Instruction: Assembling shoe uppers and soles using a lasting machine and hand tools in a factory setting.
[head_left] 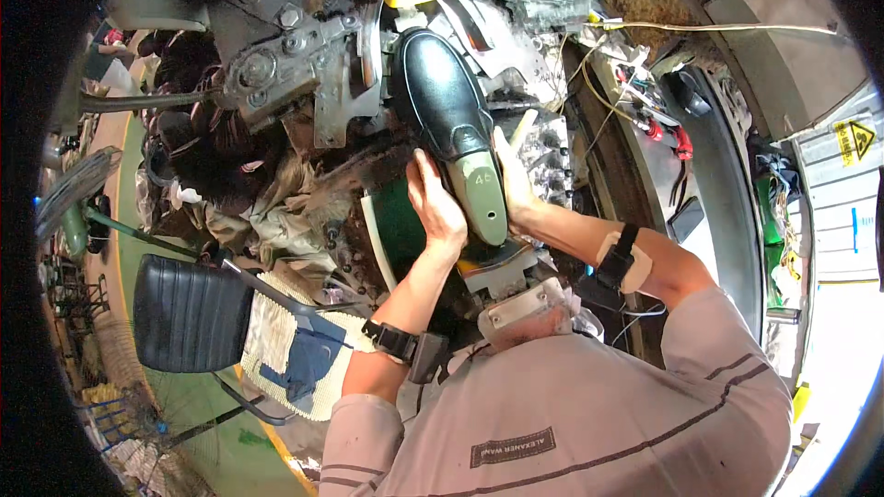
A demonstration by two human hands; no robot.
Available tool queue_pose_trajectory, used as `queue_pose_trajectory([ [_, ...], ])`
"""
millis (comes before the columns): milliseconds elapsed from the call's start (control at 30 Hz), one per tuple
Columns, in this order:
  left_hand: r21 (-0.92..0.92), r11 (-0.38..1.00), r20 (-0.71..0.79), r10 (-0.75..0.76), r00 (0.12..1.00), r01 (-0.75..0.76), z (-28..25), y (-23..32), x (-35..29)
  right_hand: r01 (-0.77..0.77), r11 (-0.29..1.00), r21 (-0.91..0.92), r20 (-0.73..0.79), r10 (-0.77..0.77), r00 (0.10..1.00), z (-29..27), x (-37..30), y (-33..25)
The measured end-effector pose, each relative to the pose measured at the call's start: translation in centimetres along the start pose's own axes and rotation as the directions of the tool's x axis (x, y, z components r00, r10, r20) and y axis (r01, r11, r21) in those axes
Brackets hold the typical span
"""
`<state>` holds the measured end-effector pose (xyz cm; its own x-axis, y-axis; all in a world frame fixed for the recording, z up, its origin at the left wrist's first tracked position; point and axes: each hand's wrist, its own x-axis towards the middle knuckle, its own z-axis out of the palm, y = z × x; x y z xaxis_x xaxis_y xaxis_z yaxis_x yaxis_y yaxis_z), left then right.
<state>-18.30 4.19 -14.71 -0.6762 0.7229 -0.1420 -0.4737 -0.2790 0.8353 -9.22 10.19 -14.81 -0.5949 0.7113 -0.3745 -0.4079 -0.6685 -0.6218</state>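
Left hand (436,209): grip closed on green last (481,198), left side.
Right hand (516,186): grip closed on last, right side.
Black shoe (442,92): in far machine (313,74).

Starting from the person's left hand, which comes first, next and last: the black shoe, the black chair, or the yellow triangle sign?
Measured from the left hand in the head view:
1. Black shoe: touching it, just ahead and right.
2. Black chair: down to the left.
3. Yellow triangle sign: far off at the right edge.

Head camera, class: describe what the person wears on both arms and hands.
Both hands, left hand and right hand, are bare. Each forearm carries a black strap with a small black device; the right one has a pale pad. Grey short sleeves with dark stripes.
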Motion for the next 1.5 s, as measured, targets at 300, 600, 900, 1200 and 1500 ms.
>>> queue_pose_trajectory([
  [300,0.816,-0.302,0.249,-0.586,0.771,-0.493,-9.7,0.4,-1.5,-0.103,0.87,-0.483,-0.12,0.051,0.991,-4.2,-2.8,-5.4],
  [600,0.859,0.044,0.441,-0.57,0.693,-0.51,-16.9,-4.2,-3.0,0.178,0.836,-0.519,0.026,-0.192,0.981,-4.8,-7.9,-7.0],
  [900,0.935,0.294,0.268,-0.229,0.936,-0.196,-13.1,11.0,-13.3,0.675,0.059,-0.735,0.533,-0.565,0.63,-1.5,-13.0,-5.8],
  [1200,0.096,0.991,-0.055,0.104,0.993,-0.098,-8.1,22.9,-12.2,0.867,0.284,-0.41,0.894,-0.061,0.443,1.5,-19.7,2.3],
  [1500,0.227,0.961,0.598,-0.008,0.801,-0.16,3.8,16.2,-13.8,0.8,0.212,-0.561,0.626,-0.524,0.578,-6.1,-24.6,3.0],
])
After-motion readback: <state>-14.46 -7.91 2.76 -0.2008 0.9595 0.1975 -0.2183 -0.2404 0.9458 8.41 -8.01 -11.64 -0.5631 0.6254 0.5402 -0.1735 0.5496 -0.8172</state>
